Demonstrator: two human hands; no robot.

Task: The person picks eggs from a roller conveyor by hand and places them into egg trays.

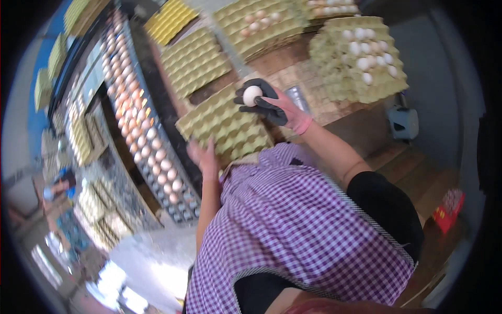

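A pale egg [252, 96] rests in the fingers of my right hand [274, 108], which wears a pink glove with a dark palm and fingers. The hand is raised over the far right part of a pulp egg tray [223, 121] in front of my body. No eggs show in the visible cups of this tray. My left hand [204, 159] is blurred, at the tray's near left edge with the thumb by its rim. Whether its fingers grip the tray is unclear.
A conveyor [133, 106] carries rows of brown and pale eggs on my left. Beyond the near tray are another pulp tray [196, 61] and a yellow tray [170, 19]. Tray stacks with some eggs [261, 23] [364, 59] stand ahead and right. Another person [60, 184] is far left.
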